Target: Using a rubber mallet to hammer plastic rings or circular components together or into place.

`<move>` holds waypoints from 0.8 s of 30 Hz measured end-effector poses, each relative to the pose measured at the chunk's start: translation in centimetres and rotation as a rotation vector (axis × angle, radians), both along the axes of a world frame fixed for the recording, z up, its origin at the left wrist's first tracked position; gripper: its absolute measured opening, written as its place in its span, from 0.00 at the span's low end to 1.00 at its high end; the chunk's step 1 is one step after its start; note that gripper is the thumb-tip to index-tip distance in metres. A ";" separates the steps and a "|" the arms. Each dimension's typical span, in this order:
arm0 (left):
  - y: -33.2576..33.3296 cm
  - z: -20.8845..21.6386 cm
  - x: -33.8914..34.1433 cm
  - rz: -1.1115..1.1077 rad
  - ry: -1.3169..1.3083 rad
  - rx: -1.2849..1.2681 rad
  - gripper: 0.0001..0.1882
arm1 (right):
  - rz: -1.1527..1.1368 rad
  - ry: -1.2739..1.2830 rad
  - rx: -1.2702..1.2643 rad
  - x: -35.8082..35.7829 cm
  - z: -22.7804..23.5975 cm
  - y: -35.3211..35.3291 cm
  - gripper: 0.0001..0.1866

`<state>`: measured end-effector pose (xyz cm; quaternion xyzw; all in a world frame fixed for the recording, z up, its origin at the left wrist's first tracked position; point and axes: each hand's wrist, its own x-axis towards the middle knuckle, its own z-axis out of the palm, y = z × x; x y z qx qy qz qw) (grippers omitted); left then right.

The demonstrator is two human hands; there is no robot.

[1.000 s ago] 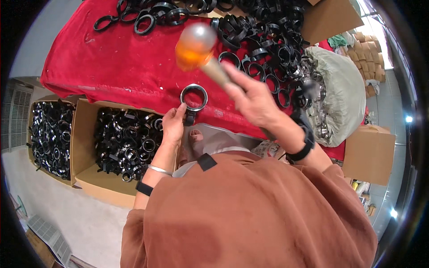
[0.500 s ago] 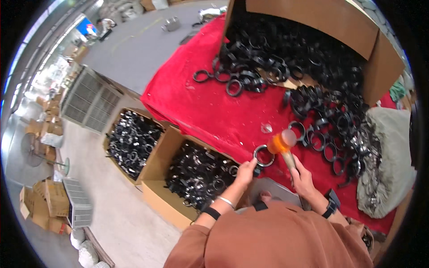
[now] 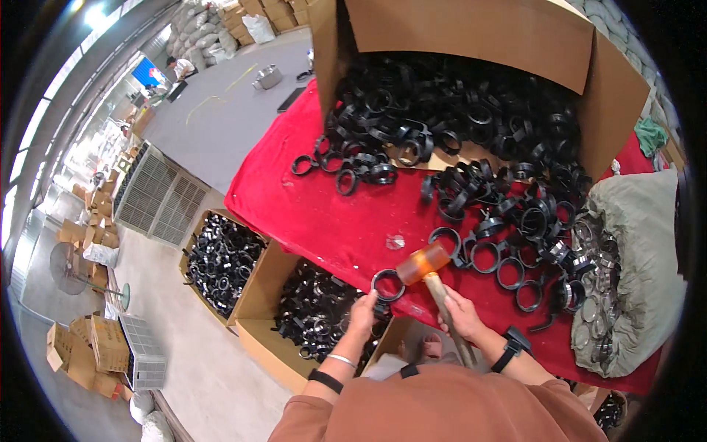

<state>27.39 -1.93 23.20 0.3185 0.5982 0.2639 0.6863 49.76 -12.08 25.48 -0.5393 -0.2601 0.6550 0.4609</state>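
Note:
Between the fingers of my left hand (image 3: 362,315) is a black ring clamp (image 3: 388,285), held by its stem at the front edge of the red cloth. My right hand (image 3: 462,317) is closed round the wooden handle of a mallet (image 3: 423,264) with a translucent orange head. The mallet head lies sideways just right of the ring; whether the two touch I cannot tell. Beyond my right hand, more black ring clamps (image 3: 509,272) lie loose on the cloth. A clear scrap (image 3: 395,241) rests on the cloth beyond the mallet.
A large cardboard box (image 3: 471,33) on the red-covered table (image 3: 294,214) spills black clamps toward me. At right, a grey-green sack (image 3: 639,243) holds metal rings. Two cartons of clamps, a nearer one (image 3: 269,346) and a farther one (image 3: 254,291), stand left of the table.
The view has shifted, so the table and both hands appear farther left. The mallet has turned from showing its end face to lying sideways, still beside the ring. Both hands keep their holds.

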 end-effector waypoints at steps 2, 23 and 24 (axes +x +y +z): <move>0.3 -0.1 -0.3 -0.081 0.025 0.000 0.18 | 0.016 0.038 0.020 0.2 -0.6 0.1 0.24; 0.0 -0.4 0.0 0.001 0.119 -0.068 0.18 | 0.079 0.025 -0.007 0.8 -0.2 0.1 0.25; 0.0 -0.5 -0.1 -0.001 0.120 -0.069 0.18 | 0.057 0.021 0.012 0.6 -0.3 0.2 0.25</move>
